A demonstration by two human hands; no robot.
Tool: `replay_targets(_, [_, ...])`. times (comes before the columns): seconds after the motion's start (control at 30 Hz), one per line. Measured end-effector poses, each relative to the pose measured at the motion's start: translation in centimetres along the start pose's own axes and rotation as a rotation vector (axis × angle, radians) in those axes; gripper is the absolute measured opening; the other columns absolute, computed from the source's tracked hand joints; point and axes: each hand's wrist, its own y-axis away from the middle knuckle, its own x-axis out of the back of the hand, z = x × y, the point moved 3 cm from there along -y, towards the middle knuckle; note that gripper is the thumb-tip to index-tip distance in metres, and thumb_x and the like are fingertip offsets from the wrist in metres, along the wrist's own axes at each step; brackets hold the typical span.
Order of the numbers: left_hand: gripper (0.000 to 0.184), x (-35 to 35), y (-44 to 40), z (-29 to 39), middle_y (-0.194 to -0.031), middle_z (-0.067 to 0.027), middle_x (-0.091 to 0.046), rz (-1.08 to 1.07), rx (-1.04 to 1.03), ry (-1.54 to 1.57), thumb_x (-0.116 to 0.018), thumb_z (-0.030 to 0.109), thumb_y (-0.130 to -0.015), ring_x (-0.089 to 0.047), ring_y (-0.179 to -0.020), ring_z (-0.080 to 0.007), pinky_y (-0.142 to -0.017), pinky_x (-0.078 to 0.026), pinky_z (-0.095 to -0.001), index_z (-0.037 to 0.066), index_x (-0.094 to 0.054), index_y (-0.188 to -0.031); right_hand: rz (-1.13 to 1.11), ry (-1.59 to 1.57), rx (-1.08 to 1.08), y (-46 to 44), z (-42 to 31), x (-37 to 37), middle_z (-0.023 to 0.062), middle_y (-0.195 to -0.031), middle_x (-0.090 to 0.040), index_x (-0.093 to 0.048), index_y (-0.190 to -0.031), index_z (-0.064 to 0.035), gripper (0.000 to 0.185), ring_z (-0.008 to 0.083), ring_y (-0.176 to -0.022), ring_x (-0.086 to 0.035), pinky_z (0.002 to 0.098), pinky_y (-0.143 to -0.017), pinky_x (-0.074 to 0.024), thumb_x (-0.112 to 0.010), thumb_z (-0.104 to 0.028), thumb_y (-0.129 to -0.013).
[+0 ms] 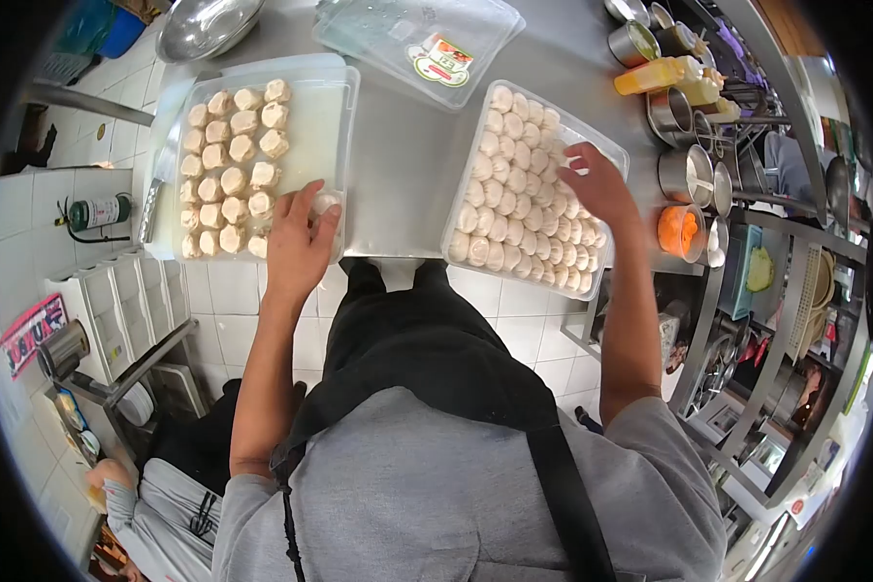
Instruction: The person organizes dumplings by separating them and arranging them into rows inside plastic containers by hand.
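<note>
On the steel counter, a clear tray at the left holds several browned, lumpy pieces in rows. My left hand is over that tray's right part, its fingers curled around a pale round piece near the right wall. The second clear tray, to the right, is packed with several smooth, pale dough balls. Above this tray's right side is my right hand, with thumb and fingers apart and nothing visible between them.
Clear lids lie at the counter's back, beside a metal bowl. Sauce bottles and metal containers line the right edge. A knife lies left of the left tray. Another person is at the lower left.
</note>
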Motion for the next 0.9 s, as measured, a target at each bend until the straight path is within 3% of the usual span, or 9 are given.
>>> replay_targets(0.07, [0.046,0.0,0.0,0.0,-0.126,-0.0184,-0.066,0.002,-0.01,0.005,-0.069,0.033,-0.107,-0.068,-0.089,-0.0284,-0.084,-0.057,-0.0411,0.006,-0.067,-0.144,0.037,-0.088,-0.022,-0.4,-0.1,-1.1,0.0195,-0.129,-0.071,-0.064,-0.14,-0.01,0.048,0.0282,-0.1,-0.073,0.041,-0.093,-0.058,-0.078,-0.032,-0.099])
replay_targets(0.17, [0.044,0.1,0.1,0.0,-0.127,-0.0175,-0.066,0.003,0.008,0.013,-0.066,0.033,-0.109,-0.069,-0.092,-0.0278,-0.084,-0.057,-0.0395,0.006,-0.068,-0.143,0.105,-0.286,0.024,-1.4,-0.3,-1.8,0.0206,-0.122,-0.076,-0.069,-0.13,-0.0064,0.043,0.0357,-0.103,-0.075,0.0438,-0.092,-0.0585,-0.077,-0.033,-0.097])
replay_targets(0.37, [0.043,-0.3,0.0,-0.6,-0.126,-0.0162,-0.067,0.041,-0.008,0.012,-0.062,0.036,-0.112,-0.071,-0.097,-0.0263,-0.086,-0.057,-0.0386,0.006,-0.069,-0.142,0.209,-0.117,0.006,-2.5,1.2,-2.1,0.0164,-0.106,-0.079,-0.073,-0.11,-0.0027,0.027,0.0338,-0.096,-0.075,0.0435,-0.089,-0.0588,-0.071,-0.027,-0.097])
replay_targets(0.5, [0.044,-0.1,0.1,-0.2,-0.126,-0.0159,-0.067,0.041,-0.006,0.036,-0.061,0.037,-0.113,-0.072,-0.099,-0.0268,-0.089,-0.057,-0.0387,0.005,-0.069,-0.142,0.31,-0.251,0.023,-2.1,1.2,-2.7,0.018,-0.114,-0.076,-0.071,-0.115,-0.0034,0.023,0.0342,-0.101,-0.073,0.0437,-0.089,-0.0576,-0.065,-0.015,-0.096])
replay_targets(0.53, [0.044,0.0,0.1,-0.4,-0.126,-0.0159,-0.068,0.045,-0.02,0.034,-0.06,0.037,-0.113,-0.072,-0.099,-0.027,-0.089,-0.057,-0.0387,0.005,-0.069,-0.141,0.275,-0.278,0.042,-2.0,1.6,-2.7,0.0198,-0.122,-0.073,-0.071,-0.121,-0.0043,0.027,0.0344,-0.105,-0.072,0.0437,-0.091,-0.0572,-0.061,-0.007,-0.095])
replay_targets(0.63, [0.044,-0.1,0.1,-1.1,-0.128,-0.0157,-0.067,0.036,-0.014,0.081,-0.059,0.037,-0.114,-0.072,-0.1,-0.0282,-0.091,-0.057,-0.0389,0.004,-0.069,-0.141,0.06,-0.213,0.115,-1.2,1.3,-1.2,0.0193,-0.124,-0.073,-0.072,-0.124,-0.005,0.033,0.0344,-0.105,-0.072,0.044,-0.093,-0.0569,-0.059,-0.002,-0.094])
replay_targets(0.73, [0.042,0.2,0.1,-0.6,-0.127,-0.0178,-0.068,0.05,-0.039,0.062,-0.059,0.035,-0.114,-0.072,-0.102,-0.0317,-0.092,-0.057,-0.0411,0.003,-0.069,-0.14,0.022,-0.037,0.32,-1.6,2.1,-0.5,0.0149,-0.128,-0.074,-0.071,-0.128,-0.0051,0.036,0.0237,-0.104,-0.074,0.0385,-0.09,-0.0587,-0.063,0.002,-0.094])
replay_targets(0.8, [0.041,-0.7,-0.1,-1.6,-0.124,-0.0193,-0.07,0.081,-0.081,0.063,-0.059,0.034,-0.114,-0.072,-0.104,-0.0344,-0.093,-0.057,-0.0426,0.003,-0.069,-0.139,0.087,-0.096,0.266,-2.7,4.6,-0.9,0.018,-0.129,-0.074,-0.072,-0.129,-0.0064,0.04,0.0326,-0.111,-0.073,0.0429,-0.096,-0.058,-0.059,0.003,-0.092])
replay_targets(0.9, [0.04,-0.4,0.2,-2.0,-0.115,-0.0214,-0.072,0.12,-0.015,0.132,-0.057,0.033,-0.114,-0.07,-0.108,-0.0384,-0.096,-0.056,-0.0449,0.002,-0.071,-0.135,0.095,-0.069,0.146,-3.1,4.9,0.1,0.016,-0.119,-0.078,-0.067,-0.138,-0.005,0.037,0.0256,-0.095,-0.078,0.0392,-0.085,-0.0609,-0.071,-0.008,-0.101])
